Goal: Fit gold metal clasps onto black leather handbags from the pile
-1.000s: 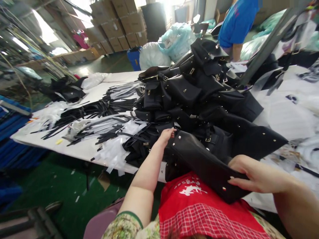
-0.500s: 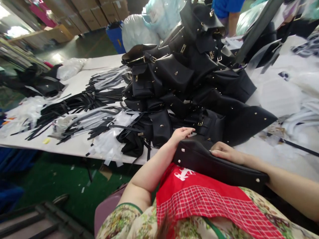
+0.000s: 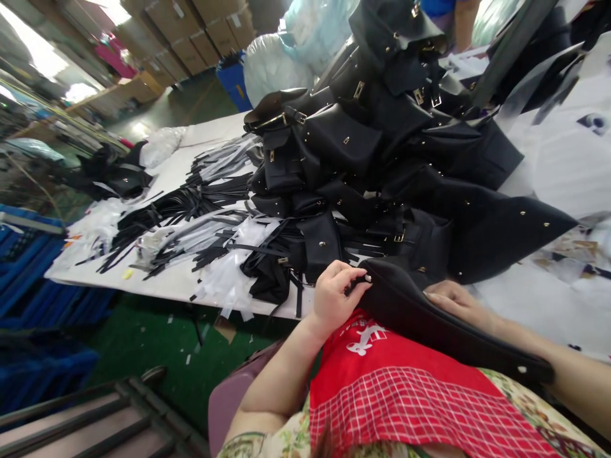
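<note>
A black leather handbag (image 3: 453,327) lies against the front of my red apron, its long base turned up towards me. My left hand (image 3: 337,292) pinches thumb and forefinger at a small metal stud (image 3: 367,278) on the bag's left end. My right hand (image 3: 461,302) grips the upper long edge, thumb on top and the other fingers partly hidden behind it. Another stud (image 3: 522,369) shows near the base's right end. Just beyond my hands, a black bag with a gold buckle (image 3: 400,238) rests against the heap.
A tall heap of black bags (image 3: 344,140) stands on the white table (image 3: 71,267). Bundles of black straps (image 3: 191,200) and white strips (image 3: 222,283) lie to the left. Blue crates (image 3: 28,267) stand on the floor, and a person's arm (image 3: 465,22) shows at the back.
My left hand has come from behind the bag's left end to the studs there, now pinching one. The bag's left end is now partly covered. The view has shifted slightly left.
</note>
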Demonstrator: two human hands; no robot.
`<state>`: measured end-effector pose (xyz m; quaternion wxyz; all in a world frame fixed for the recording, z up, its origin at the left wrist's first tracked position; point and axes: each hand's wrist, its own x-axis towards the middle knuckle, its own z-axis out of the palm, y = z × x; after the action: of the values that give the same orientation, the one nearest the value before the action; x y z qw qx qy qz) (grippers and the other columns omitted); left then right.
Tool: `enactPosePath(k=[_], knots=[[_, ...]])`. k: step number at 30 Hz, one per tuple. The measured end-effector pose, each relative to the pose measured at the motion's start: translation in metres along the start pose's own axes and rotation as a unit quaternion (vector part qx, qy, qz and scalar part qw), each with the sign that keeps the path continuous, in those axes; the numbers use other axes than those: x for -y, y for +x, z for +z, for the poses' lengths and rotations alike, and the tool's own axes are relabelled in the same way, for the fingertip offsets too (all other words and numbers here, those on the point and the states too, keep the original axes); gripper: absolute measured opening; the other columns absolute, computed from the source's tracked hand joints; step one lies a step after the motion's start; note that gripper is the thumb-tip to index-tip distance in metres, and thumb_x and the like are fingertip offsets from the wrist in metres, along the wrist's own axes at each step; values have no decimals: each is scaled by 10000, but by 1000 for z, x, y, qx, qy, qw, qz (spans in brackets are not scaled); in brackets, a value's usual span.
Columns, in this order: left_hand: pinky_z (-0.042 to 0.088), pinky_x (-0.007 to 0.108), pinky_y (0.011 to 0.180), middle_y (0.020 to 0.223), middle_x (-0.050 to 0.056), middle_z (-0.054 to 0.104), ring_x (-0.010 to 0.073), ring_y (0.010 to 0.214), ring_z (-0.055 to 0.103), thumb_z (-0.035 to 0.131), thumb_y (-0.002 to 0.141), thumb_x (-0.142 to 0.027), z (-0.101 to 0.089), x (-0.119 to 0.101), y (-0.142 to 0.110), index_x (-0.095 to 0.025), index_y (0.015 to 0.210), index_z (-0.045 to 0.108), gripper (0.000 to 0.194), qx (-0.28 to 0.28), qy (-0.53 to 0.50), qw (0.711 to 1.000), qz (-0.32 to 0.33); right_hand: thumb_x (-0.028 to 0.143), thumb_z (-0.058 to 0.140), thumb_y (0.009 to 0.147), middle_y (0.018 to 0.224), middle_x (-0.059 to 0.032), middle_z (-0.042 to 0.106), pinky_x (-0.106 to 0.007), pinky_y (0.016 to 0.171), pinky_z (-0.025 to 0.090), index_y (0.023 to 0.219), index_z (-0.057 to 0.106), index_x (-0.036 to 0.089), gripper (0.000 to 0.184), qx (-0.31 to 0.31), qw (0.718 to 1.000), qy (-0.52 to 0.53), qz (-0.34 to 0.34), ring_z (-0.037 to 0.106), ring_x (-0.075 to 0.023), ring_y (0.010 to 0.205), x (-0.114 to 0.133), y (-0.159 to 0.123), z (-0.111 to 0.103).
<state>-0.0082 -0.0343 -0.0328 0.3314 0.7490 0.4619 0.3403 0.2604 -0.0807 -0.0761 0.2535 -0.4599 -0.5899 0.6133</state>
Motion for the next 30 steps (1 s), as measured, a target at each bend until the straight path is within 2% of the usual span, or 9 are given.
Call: enactPosePath(k=[4,9,12,15,19,22,26,28,30], knots=[[518,275,693,847,55,643,144,727,597,630,867,-313,-3,3,10,-216,951,722,158,57,10,998,26,708,369,866,515,11,347,-287,532,290,483,342,198,638,0,1000,-5,10,286,-108,496,-3,-2,0],[495,250,622,796,48,622,134,682,581,667,832,-334,-6,5,21,-205,800,728,146,93,-22,995,4,717,379,859,515,9,363,-281,542,310,472,345,194,652,3,1000,-6,17,288,-107,502,-5,-6,0],[459,230,561,783,37,596,110,632,548,698,802,-312,-6,4,23,-180,743,701,145,108,-97,989,-32,691,384,874,524,12,353,-284,546,306,480,342,191,638,1,1000,-4,10,294,-106,504,-5,-7,-1],[460,229,563,753,20,569,100,616,533,728,772,-328,-7,4,19,-157,706,643,202,127,-231,961,-82,712,389,857,515,20,314,-286,530,282,481,323,194,644,-14,1000,-2,10,286,-105,497,-3,-7,-2],[455,217,573,775,16,611,80,607,523,736,754,-356,-10,12,8,-151,758,577,260,81,-370,906,-188,775,407,799,496,22,290,-294,508,263,474,317,200,667,-34,999,10,32,279,-106,482,-2,-6,-3],[435,203,535,802,32,648,68,575,520,748,715,-308,-11,21,-3,-144,739,553,256,55,-400,880,-250,767,413,802,488,17,295,-307,504,262,472,317,203,661,-43,998,17,31,285,-109,473,-3,-5,-4],[311,169,450,668,-21,581,43,488,441,685,666,-187,-6,27,-15,-151,765,564,160,31,-443,841,-309,769,412,805,489,11,300,-308,498,257,468,319,198,670,-26,999,14,33,278,-104,475,-2,-2,-4],[223,168,427,606,-40,521,29,448,357,618,673,-168,-2,28,-20,-144,789,604,119,22,-437,838,-327,761,410,814,492,9,305,-308,498,250,472,324,193,669,-25,999,18,40,279,-102,477,-2,-1,-4],[216,183,432,582,-35,492,37,450,329,571,713,-187,2,27,-24,-135,781,649,116,14,-385,865,-321,754,417,817,495,7,308,-309,500,245,476,331,189,665,-30,998,19,47,286,-101,477,-2,-1,-5]])
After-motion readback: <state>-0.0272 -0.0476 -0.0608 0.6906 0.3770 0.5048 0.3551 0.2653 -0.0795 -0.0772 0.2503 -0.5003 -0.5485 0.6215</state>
